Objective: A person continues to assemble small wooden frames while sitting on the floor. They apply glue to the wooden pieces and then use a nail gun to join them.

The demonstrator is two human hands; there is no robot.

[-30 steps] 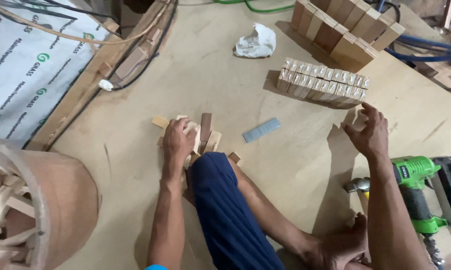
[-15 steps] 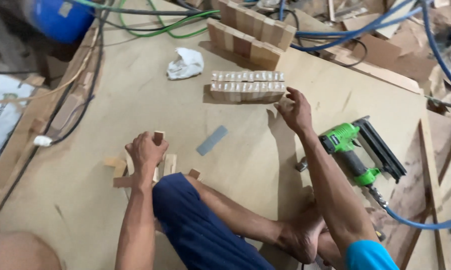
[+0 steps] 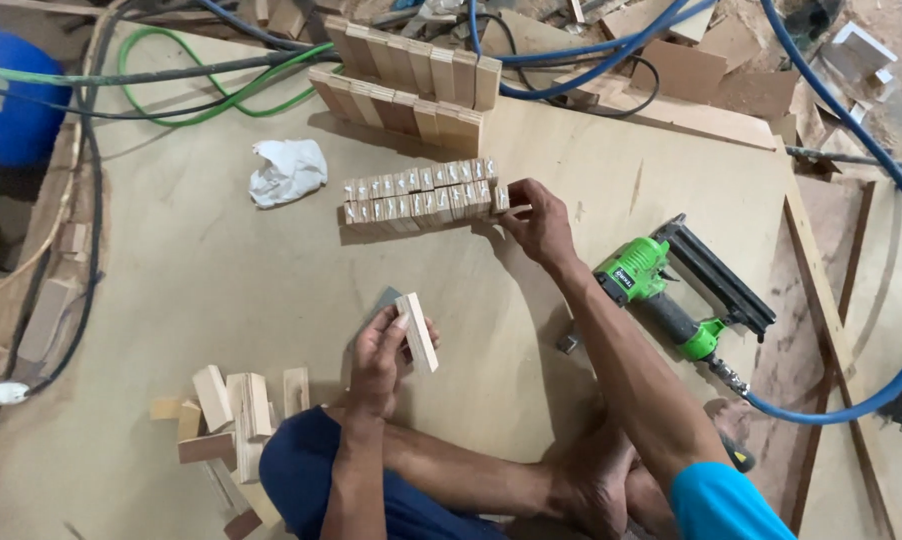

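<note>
A block (image 3: 416,331) is gripped upright by the left hand (image 3: 379,355), well short of the row (image 3: 421,195), whose end is pinched by the right hand (image 3: 541,225).

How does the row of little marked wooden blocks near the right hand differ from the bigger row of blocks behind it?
The marked block row is made of small, pale pieces with dark marks on their ends; the larger block row has much bigger, plain pieces in mixed tan and brown. The right hand touches the end of the marked block row, while the larger block row stands untouched by the hoses. Both are neat double rows of wood on the board floor.
</note>
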